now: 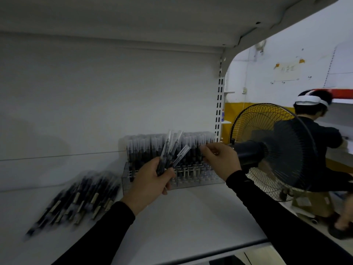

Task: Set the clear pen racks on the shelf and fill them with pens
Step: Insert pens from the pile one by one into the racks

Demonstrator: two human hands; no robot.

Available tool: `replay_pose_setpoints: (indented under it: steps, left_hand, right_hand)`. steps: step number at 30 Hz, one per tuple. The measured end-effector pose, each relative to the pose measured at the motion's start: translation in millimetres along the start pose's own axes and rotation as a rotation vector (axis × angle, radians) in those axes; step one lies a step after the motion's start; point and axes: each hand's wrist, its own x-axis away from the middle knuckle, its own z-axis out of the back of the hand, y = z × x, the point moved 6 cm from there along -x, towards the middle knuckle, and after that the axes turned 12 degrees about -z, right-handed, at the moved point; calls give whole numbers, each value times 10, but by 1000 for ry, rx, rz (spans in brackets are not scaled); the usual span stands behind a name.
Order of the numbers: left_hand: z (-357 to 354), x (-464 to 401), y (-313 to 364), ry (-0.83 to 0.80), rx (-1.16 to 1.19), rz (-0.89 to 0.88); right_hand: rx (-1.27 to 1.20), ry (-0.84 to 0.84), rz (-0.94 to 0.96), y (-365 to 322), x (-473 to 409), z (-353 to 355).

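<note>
My left hand (pixel 150 180) grips a fanned bunch of pens (pixel 172 150) before the clear rack (pixel 172 178) on the shelf (pixel 191 217). My right hand (pixel 219 159) pinches at racked pen tops. Loose pens (pixel 76 199) lie left of the rack.

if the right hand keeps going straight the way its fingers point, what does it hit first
Probably the capped black pens standing in the clear plastic pen rack on the white shelf. The right hand points its fingertips left at their tops, seemingly almost touching, though depth is unclear.
</note>
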Motion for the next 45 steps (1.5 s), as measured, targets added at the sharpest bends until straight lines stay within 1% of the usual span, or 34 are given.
replay_pose_setpoints:
  steps: [4,8,10,12,15,17,20,23,25,28,31,38,45]
  left_hand:
    - [-96,-6,62,-15,78,16]
    - [-188,-22,168,-31,126,12]
    - [-212,-28,192,-19,182,31]
    - [-209,-37,188,-2,226,59]
    - [-171,-51,159,-5,149,54]
    - [-151,-51,133,-18,68,38]
    - [-147,-34,102,-31,43,37]
    - [-142,-23,104,-22,50,25]
    - [-136,-17,110,-22,46,16]
    - [-133,-6,109,-35,36,8]
    - [-116,-9,96,-28,55,8]
    - [-99,-22,77,-27,80,-7]
    - [-104,-14,76,-32,83,-8]
  right_hand:
    - [-258,-245,-16,-83,200,-152]
    - [-452,-404,-54,-200,324,-222]
    - [-552,-412,-89,-241,339,-177]
    - [-665,-367,-159,-247,284,-58]
    - [-764,-259,-185,-236,90,203]
    - [-682,-139,-115,-227,-52,377]
    - [-326,72,48,-210,-202,534]
    - [-119,141,109,-203,-285,516]
    - [-72,138,131,-213,-311,451]
    - [-69,120,142,-202,-360,348]
    - [-77,85,101,-149,-420,253]
    - [135,13,85,-37,-360,88]
    - [181,-16,57,62,-291,23]
